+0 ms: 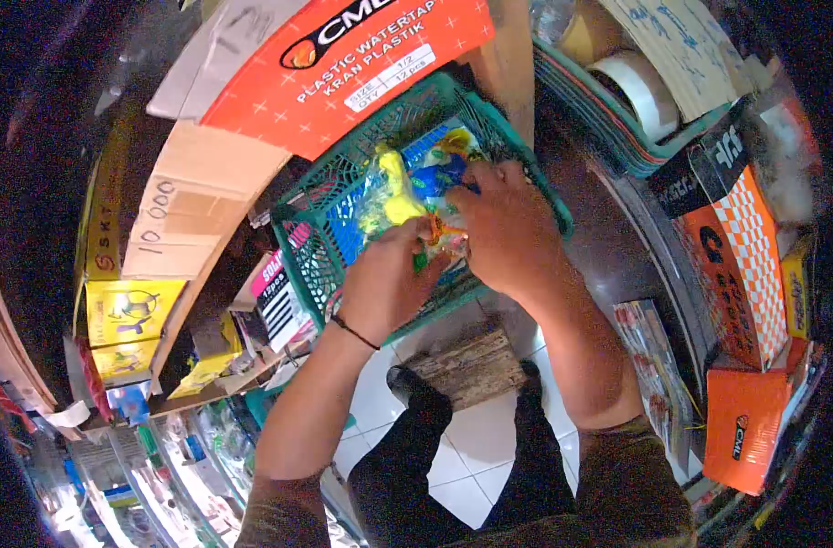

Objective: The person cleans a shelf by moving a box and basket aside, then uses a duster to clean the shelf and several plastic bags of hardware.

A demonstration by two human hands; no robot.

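A green plastic basket holds yellow and blue items in clear plastic packets. My left hand and my right hand are close together over the basket, with a small orange-red item in clear plastic between their fingertips. The left fingers are pinched at its left side. The right fingers are bent at its right side, near a blue item. A yellow item lies just beyond the left hand.
An orange and brown carton stands above the basket at the left. Another green basket with a tape roll is at the upper right. Orange boxes stand at the right. A wooden board lies on the tiled floor.
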